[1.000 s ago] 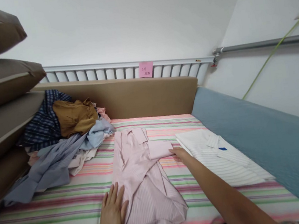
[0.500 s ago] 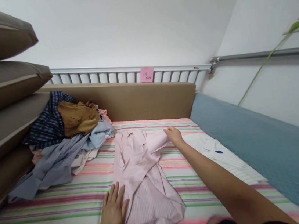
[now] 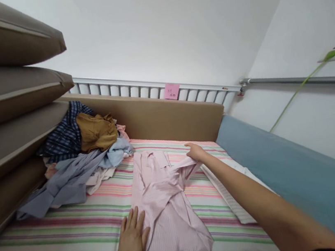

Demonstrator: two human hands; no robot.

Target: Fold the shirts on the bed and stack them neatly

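Note:
A pale pink striped shirt point(image 3: 170, 216) lies in front of me, its collar end pointing away and its left side folded in a straight edge. My left hand point(image 3: 130, 240) rests flat on the lower left edge of this shirt, fingers stretched out. Over on the right, my right hand point(image 3: 196, 153) is closed on a sleeve of the shirt, and the cloth is drawn up beneath the hand; part of the grip is hidden. A white striped shirt point(image 3: 226, 192) lies flat to the right, partly covered by my right forearm.
A heap of clothes with a mustard garment point(image 3: 97, 131) and a grey-blue shirt point(image 3: 66, 185) lies on the left, against stacked brown cushions point(image 3: 14, 82). Everything rests on a striped sheet point(image 3: 82, 229). A brown board point(image 3: 159, 114) stands behind, and a blue padded side point(image 3: 284, 155) bounds the right.
The sleeve, earlier stretched out toward my right fingers, now droops and bunches under my right hand. My left hand stays flat on the shirt. The view has shifted slightly left.

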